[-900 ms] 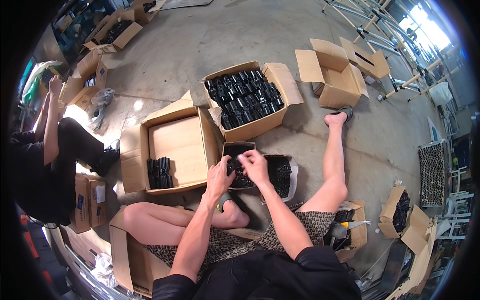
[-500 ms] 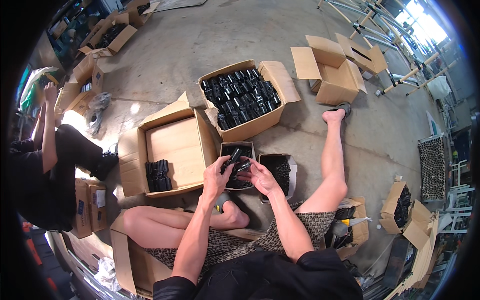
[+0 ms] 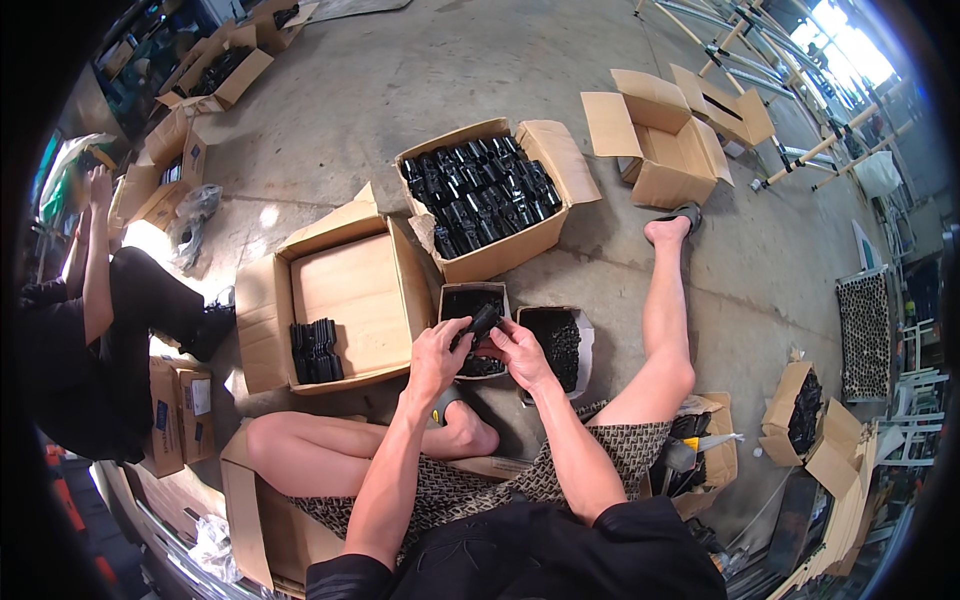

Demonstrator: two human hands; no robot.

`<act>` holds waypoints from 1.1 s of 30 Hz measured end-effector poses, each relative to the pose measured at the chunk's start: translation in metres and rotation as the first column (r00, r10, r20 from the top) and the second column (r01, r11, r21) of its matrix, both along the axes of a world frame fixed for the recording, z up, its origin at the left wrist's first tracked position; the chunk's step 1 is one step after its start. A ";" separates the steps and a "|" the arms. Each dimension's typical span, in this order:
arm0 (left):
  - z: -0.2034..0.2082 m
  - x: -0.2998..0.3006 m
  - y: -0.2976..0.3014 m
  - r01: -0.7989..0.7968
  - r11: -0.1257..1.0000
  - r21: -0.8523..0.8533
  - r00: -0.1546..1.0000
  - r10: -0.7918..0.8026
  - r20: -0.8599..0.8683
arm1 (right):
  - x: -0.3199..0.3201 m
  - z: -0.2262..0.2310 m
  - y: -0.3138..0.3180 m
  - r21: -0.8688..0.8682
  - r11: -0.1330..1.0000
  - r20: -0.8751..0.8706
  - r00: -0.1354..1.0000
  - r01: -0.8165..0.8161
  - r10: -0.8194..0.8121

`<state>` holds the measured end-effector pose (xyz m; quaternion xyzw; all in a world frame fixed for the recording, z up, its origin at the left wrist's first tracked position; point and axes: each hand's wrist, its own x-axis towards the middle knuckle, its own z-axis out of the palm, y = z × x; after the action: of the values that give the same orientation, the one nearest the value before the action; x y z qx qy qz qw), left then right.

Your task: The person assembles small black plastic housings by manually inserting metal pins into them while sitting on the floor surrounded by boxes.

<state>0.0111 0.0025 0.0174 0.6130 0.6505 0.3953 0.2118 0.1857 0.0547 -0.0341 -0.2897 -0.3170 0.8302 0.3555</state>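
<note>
Between my two hands, over two small boxes, is a shiny black pipe joint (image 3: 484,321). My left hand (image 3: 438,355) has its fingers closed round its left side. From the right, the fingers of my right hand (image 3: 521,355) pinch it at its right end. Below them, a small box (image 3: 507,298) holds small dark parts, partly hidden by my hands. Beside it on the right, another small box (image 3: 588,345) contains many small black pieces. To the left, a large carton (image 3: 415,285) has a stack of black joint pieces (image 3: 317,350) in its near left corner.
Ahead, a carton (image 3: 520,253) is packed with rows of black joints. Farther right stands an open carton (image 3: 675,180), near a pipe frame (image 3: 790,80). Another person (image 3: 100,310) sits at the left. A box of tools (image 3: 720,465) lies by my right thigh.
The two black pieces seen apart in my hands now appear together as one length. My hands have drawn slightly closer, and the right one has turned a little.
</note>
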 end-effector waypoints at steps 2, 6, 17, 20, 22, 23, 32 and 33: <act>-0.001 0.000 -0.001 -0.004 1.000 -0.027 0.999 0.002 -0.048 | -0.002 -0.002 0.000 0.008 1.000 0.033 0.999 0.005 -0.006; 0.003 0.000 -0.001 0.023 0.995 -0.094 0.998 -0.027 -0.050 | -0.007 -0.004 -0.001 0.042 0.998 0.110 0.993 0.042 -0.046; -0.055 0.005 -0.003 0.112 0.943 -0.314 0.565 0.200 0.801 | 0.003 0.004 0.017 0.085 0.990 0.491 0.860 0.113 -0.140; -0.044 0.011 0.002 0.114 0.949 -0.293 0.412 0.223 0.884 | 0.049 -0.037 0.024 0.426 0.904 0.823 0.429 -0.031 -0.373; -0.041 0.010 0.005 0.129 0.947 -0.296 0.333 0.239 0.912 | 0.070 -0.063 0.010 0.358 0.830 0.932 0.110 -0.428 -0.345; -0.039 0.009 0.006 0.128 0.945 -0.302 0.313 0.251 0.916 | 0.069 -0.071 -0.001 0.289 0.809 0.950 0.050 -0.511 -0.308; -0.034 -0.001 0.001 0.098 0.927 -0.363 0.342 0.311 0.887 | 0.079 -0.093 0.000 0.265 0.836 0.964 0.114 -0.481 -0.240; -0.035 -0.001 0.001 0.086 0.927 -0.366 0.349 0.317 0.882 | 0.081 -0.091 -0.001 0.256 0.836 0.966 0.107 -0.485 -0.233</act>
<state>0.0100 0.0039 -0.0181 0.1834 0.5161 0.5636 0.6183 0.2664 0.0533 -0.1251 -0.6250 -0.7065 0.3297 0.0396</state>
